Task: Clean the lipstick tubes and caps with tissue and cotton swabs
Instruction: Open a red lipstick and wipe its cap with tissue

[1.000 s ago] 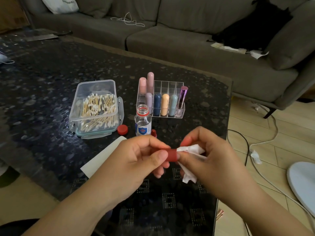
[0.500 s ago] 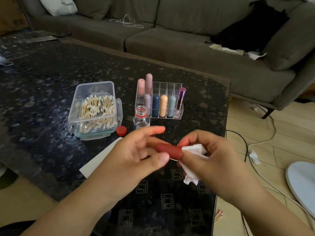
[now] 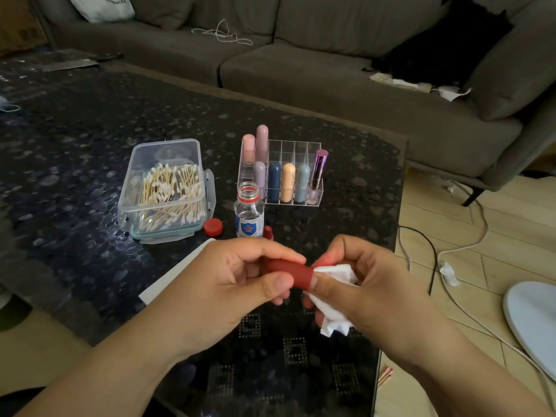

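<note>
A red lipstick cap (image 3: 290,273) is held level above the near part of a dark, pebble-patterned coffee table (image 3: 75,152). It is gripped by the left hand (image 3: 228,284), with the thumb curled under it and the fingers curled over it. A crumpled white tissue (image 3: 337,296) is pinched in the right hand (image 3: 370,284) and is pressed against the cap's open right end.

Behind the hands, near the middle of the table, an uncapped clear bottle (image 3: 249,213) with a blue label is stood upright. Its red bottle cap (image 3: 213,227) is laid just to its left. Further left, a clear plastic box (image 3: 165,188) filled with cotton swabs (image 3: 171,194) is placed with its lid off. Towards the far right edge, a clear acrylic organizer (image 3: 296,158) is seen holding 7 upright lipstick tubes (image 3: 288,182) in pastel colours and 1 metallic purple. A white sheet (image 3: 177,269) is partly hidden under the left wrist.
</note>
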`<state>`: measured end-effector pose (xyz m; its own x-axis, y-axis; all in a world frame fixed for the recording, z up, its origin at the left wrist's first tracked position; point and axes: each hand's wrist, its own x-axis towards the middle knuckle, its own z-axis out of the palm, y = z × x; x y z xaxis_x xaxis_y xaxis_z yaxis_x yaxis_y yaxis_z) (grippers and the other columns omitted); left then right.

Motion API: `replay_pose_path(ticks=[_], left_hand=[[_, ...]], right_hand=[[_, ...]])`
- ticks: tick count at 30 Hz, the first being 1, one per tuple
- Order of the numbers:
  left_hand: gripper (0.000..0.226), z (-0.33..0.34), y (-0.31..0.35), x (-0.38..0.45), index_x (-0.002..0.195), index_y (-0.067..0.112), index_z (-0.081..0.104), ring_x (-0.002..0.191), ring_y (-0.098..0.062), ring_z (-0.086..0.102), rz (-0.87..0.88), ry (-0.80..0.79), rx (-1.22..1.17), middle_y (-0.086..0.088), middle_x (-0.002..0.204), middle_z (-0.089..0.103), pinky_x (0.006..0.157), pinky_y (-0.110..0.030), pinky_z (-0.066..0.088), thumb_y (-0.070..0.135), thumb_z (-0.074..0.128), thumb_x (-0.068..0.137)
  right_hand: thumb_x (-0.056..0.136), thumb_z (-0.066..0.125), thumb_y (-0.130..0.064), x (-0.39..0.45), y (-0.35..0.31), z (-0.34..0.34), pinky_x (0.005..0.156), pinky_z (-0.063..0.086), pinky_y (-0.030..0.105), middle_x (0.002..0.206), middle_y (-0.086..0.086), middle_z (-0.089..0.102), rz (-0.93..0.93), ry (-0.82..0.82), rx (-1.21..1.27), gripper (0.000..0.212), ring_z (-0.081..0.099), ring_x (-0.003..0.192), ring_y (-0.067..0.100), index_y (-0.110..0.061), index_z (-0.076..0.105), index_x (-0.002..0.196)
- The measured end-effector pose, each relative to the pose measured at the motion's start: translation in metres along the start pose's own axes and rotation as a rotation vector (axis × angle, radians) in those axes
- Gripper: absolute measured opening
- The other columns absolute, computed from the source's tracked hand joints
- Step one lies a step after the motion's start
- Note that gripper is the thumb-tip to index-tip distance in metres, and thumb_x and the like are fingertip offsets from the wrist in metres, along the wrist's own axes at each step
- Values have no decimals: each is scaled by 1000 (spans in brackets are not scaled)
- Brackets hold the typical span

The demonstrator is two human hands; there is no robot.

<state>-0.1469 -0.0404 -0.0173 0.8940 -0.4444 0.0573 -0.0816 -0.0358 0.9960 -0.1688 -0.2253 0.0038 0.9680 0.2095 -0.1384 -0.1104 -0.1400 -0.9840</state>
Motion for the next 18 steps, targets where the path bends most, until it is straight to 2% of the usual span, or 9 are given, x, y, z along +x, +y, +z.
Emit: replay_pose_path(ticks=[3, 5, 7, 8, 10, 12, 15, 18], left_hand=[[24, 1, 2, 0, 95, 25, 74, 72, -9, 67, -14, 2, -46, -2, 88, 73, 67, -16, 51, 21, 71, 71], [25, 2, 3, 1, 99, 25, 73, 73, -11, 68, -47, 2, -81, -5, 87, 73, 67, -17, 52, 20, 71, 74], [24, 5, 4, 1, 101, 22, 72, 72, -18, 67, -122, 3, -136, -11, 85, 72, 65, -21, 52, 30, 68, 78], [30, 7, 4, 2, 100, 16, 71, 69, -20, 66, -168, 8, -158, -11, 80, 70, 62, -22, 52, 38, 65, 82], [42, 9, 1, 2, 89, 7, 69, 59, -19, 60, -215, 34, -140, -8, 66, 65, 54, -22, 48, 45, 59, 76], [32, 10, 1, 4, 81, 7, 69, 54, -15, 57, -193, 50, -113, -6, 60, 63, 50, -20, 45, 36, 59, 72], [19, 8, 2, 5, 87, 11, 73, 60, -13, 62, -117, 26, -95, -9, 71, 69, 56, -18, 49, 21, 64, 74], [13, 5, 3, 4, 91, 15, 73, 66, -11, 65, -42, -6, -84, -6, 79, 72, 63, -17, 52, 17, 70, 78]], right_hand=[[68, 72, -28, 0, -2, -1, 50, 51, 24, 67, 8, 70, -6, 3, -26, 18, 65, 53, 17, -17, 64, 79], [74, 74, -23, 1, -4, -2, 50, 49, 20, 66, 3, 69, -44, 42, -117, 9, 63, 52, 11, -23, 66, 77], [77, 74, -19, 1, -3, -3, 48, 45, 16, 64, -3, 67, -111, 104, -244, 11, 59, 49, 5, -27, 66, 76], [78, 72, -20, 1, -3, -2, 48, 44, 15, 64, -5, 66, -151, 133, -312, 11, 58, 49, 3, -29, 66, 75], [76, 69, -24, 1, -1, 1, 48, 43, 12, 66, -9, 66, -230, 158, -442, 9, 59, 53, 4, -31, 65, 73], [76, 70, -24, 1, 1, 3, 49, 43, 12, 65, -9, 66, -260, 154, -485, 10, 60, 54, 4, -31, 64, 73], [78, 73, -18, 2, 1, 1, 50, 47, 18, 63, -3, 67, -183, 113, -328, 13, 60, 51, 5, -26, 63, 77], [76, 71, -17, 0, -1, 1, 47, 45, 17, 62, 3, 67, -76, 23, -82, 16, 59, 48, 8, -14, 57, 83]])
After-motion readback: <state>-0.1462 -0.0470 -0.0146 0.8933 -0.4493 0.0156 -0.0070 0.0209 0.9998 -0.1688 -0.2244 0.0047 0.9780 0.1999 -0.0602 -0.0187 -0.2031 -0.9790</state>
